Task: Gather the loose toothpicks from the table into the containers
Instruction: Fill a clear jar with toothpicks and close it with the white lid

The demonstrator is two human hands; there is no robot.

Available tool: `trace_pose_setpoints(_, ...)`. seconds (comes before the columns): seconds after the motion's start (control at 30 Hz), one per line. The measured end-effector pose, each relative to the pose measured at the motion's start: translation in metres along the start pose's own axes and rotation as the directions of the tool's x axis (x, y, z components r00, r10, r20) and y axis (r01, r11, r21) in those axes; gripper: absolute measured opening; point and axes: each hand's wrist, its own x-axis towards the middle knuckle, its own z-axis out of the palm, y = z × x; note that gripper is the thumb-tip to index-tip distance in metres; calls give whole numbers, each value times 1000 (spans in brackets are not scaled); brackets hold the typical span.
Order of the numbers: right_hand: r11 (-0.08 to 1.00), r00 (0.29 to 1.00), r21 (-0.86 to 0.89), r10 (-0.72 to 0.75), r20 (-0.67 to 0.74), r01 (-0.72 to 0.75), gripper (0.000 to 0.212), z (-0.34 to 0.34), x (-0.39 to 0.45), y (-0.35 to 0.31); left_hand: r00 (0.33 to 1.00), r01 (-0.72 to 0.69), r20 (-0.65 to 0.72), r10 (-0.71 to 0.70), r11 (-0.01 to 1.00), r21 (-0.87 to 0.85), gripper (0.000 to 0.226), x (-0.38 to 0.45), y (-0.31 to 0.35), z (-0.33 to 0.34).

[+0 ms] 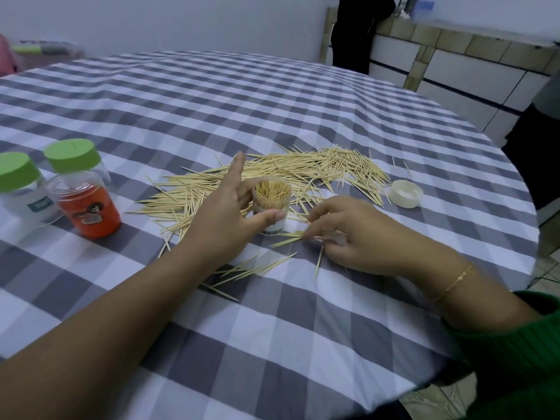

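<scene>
Tablecloth (272, 95), toothpicks (291, 234) under right fingers (312, 225)

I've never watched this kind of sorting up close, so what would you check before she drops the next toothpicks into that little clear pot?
1. Clear pot upright, lid off: ok.
2. Left hand holds the pot steady: ok.
3. Right hand pinches toothpicks off the cloth: ok, though how many cannot be told.
4. Room left in the pot: cannot tell; it looks nearly full.
5. White lid within sight, right of the pot: ok.
6. Loose toothpicks all gathered: not ok, a large pile remains.
</scene>
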Motion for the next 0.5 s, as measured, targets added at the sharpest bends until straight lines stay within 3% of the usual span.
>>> trace_pose_setpoints(0.1, 999, 997, -42, 0, 83, 3, 16, -7, -7, -6, 1000, -2, 2, 2, 1000, -1, 108, 0, -1, -1)
trace_pose_setpoints(0.2, 993, 999, -112, -23, 26, 25, 10, -2, -6, -11, 1000, -1, 7, 1, 1000, 4, 108, 0, -1, 0)
trace_pose_setpoints(0.5, 934, 994, -346, 69, -82, -94, 43, 15, 14, -12, 1000, -4, 11, 4, 1000, -19, 111, 1, -3, 0)
